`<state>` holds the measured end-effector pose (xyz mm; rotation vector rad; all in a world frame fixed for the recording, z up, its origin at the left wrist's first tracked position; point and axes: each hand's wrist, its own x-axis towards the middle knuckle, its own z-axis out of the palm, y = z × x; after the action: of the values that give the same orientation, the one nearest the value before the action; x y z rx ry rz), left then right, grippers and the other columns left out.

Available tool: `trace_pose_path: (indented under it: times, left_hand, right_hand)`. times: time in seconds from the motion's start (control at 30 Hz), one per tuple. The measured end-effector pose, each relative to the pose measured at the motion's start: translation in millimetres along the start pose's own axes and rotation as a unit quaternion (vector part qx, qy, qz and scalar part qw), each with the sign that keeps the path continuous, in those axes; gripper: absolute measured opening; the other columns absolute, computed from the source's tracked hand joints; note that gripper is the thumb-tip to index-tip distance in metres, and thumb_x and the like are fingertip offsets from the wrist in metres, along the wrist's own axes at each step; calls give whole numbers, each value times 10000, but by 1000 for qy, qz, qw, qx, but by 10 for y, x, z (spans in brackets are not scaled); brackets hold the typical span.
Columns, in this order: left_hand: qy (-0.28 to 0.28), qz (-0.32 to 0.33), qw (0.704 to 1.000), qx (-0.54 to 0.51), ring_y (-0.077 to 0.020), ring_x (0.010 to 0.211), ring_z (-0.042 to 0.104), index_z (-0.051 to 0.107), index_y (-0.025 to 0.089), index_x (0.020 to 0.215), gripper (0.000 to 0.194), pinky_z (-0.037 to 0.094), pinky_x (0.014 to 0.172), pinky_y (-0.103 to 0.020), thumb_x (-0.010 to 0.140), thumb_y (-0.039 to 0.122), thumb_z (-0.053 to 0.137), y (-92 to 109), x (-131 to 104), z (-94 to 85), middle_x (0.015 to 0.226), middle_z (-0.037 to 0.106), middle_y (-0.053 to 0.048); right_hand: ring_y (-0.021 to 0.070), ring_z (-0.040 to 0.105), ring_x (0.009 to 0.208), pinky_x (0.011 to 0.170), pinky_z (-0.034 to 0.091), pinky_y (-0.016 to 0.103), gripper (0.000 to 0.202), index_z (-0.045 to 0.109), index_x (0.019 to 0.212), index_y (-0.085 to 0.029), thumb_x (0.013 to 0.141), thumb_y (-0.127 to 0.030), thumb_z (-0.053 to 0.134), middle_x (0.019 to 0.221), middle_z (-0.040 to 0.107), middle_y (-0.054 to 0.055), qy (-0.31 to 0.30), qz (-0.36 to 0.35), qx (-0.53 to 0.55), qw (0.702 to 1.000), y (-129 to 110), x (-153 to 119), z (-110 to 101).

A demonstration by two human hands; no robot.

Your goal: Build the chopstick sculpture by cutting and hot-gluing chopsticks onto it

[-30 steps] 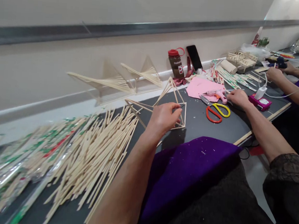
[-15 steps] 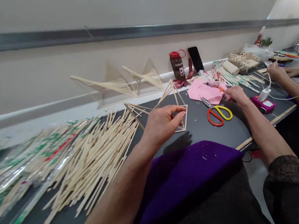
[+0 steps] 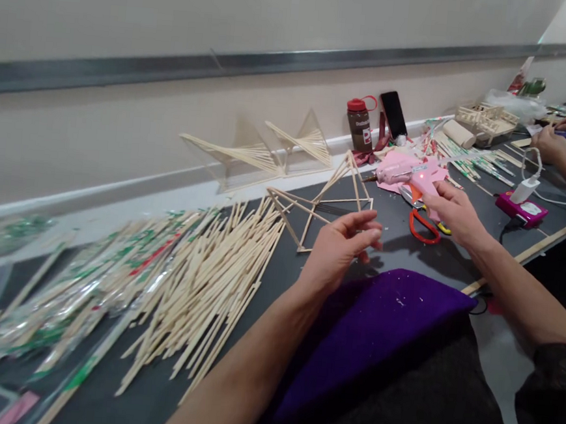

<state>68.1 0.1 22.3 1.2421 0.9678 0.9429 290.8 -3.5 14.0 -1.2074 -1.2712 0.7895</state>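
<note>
My right hand (image 3: 452, 209) is wrapped round the handle of a pink glue gun (image 3: 408, 172), which is raised over the pink paper with its nozzle towards the left. My left hand (image 3: 342, 246) hovers at the near side of a stick frame (image 3: 315, 203), fingers parted and curved, with nothing visible between them. The frame of thin wooden sticks stands on the dark table. Scissors (image 3: 423, 227) with red and yellow handles lie beneath the right hand, partly hidden. A big pile of loose sticks (image 3: 208, 284) lies left of my left hand.
Plastic-wrapped sticks (image 3: 96, 276) lie at the left. Two twisted stick models (image 3: 248, 156) stand along the wall. A bottle (image 3: 359, 128) and a phone (image 3: 393, 114) are behind the glue gun. A magenta power adapter (image 3: 522, 208) sits at the right, near another person's hands (image 3: 555, 145).
My right hand has lifted the glue gun from the pink paper and brought it left. My left hand's fingers have spread, and the stick frame shows more fully. The view has shifted left.
</note>
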Motion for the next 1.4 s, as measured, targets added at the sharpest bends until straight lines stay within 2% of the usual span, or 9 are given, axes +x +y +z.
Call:
trace_pose_path:
  times: [0.13,0.27,0.5,0.67,0.87,0.93,1.07,1.2,1.4]
  left_hand:
    - [4,3,995,-99,-84,597,621,682,155,994,456,414,438,-185,587,273,849,95,65,113,877,693,-22]
    - [-16,50,995,-88,-80,543,577,694,142,838,340,389,411,-194,606,350,831,95,124,154,749,684,-17]
    - [-17,33,994,-104,-78,496,550,688,138,740,277,361,393,-179,600,330,830,40,186,172,564,625,17]
    - [-30,-24,990,-139,-54,466,532,674,128,729,263,318,359,-154,571,245,848,31,257,188,610,653,6]
    - [-21,-10,997,-80,-51,440,524,633,153,708,207,352,384,-160,664,277,792,6,170,175,615,649,9]
    - [-51,-10,998,-35,-64,457,543,624,170,719,183,391,416,-177,709,298,754,-4,18,131,633,646,12]
    - [-217,-28,966,134,-93,489,573,613,188,725,192,404,454,-200,856,327,594,-35,-366,-19,632,630,8]
    - [-281,48,918,275,-96,523,548,590,196,705,219,404,529,-206,900,286,547,-95,-546,-125,601,609,18]
    - [-279,211,875,334,-130,653,594,603,199,801,172,454,638,-232,935,249,506,-195,-388,-155,745,666,-21]
  right_hand:
    - [83,353,513,470,279,234,215,553,752,-202,759,-393,652,609,434,-52,-57,3,53,997,-91,-212,212]
    - [82,404,536,483,342,221,200,574,780,-196,764,-368,674,632,463,-54,-95,10,80,992,-72,-330,338]
    - [100,560,511,453,427,221,330,580,896,-194,723,-436,725,683,630,-24,-145,109,199,963,-21,-326,396]
    - [84,519,482,463,425,218,325,559,816,-192,704,-440,736,595,592,-48,-98,51,191,975,-11,-303,406]
    - [84,526,479,472,415,228,298,552,808,-198,706,-425,716,605,591,-40,-50,29,171,984,-12,-211,284]
    - [91,554,513,503,445,236,288,539,816,-206,704,-407,713,644,602,-31,-12,23,162,986,-16,-168,205]
    - [133,641,634,594,516,277,274,551,862,-219,705,-386,701,761,655,6,20,16,116,993,-25,-127,83]
    - [122,617,553,516,480,263,199,616,855,-200,715,-318,695,760,680,23,-37,29,95,994,-37,-124,95]
    - [125,595,512,422,390,246,195,692,902,-187,754,-314,688,741,699,36,-164,96,25,981,-2,-149,169]
